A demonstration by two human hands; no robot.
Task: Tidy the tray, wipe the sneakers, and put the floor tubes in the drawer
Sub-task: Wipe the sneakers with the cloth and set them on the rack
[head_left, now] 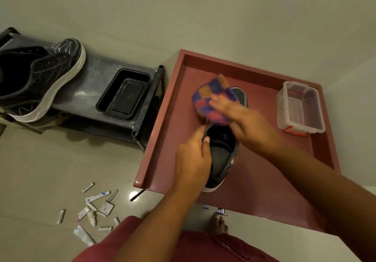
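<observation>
L hand point(192, 157) pinches collar of black canvas sneaker point(221, 156) at centre of red-brown rimmed tray point(162, 131); R hand point(244, 119), fingers flat, blurred, presses checked woven cloth point(211, 101) on toe. Clear plastic box point(301, 107) at 3 o'clock, glossy 2nd sneaker point(38, 78) + black tub point(124, 94) on rack at 9, tubes point(91, 209) on tile floor at 8

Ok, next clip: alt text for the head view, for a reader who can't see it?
A person's right hand presses a checkered cloth on a black sneaker atop a red cabinet, while the left hand grips its edge. Small tubes lie scattered on the floor; another sneaker sits on a dark rack.
</observation>
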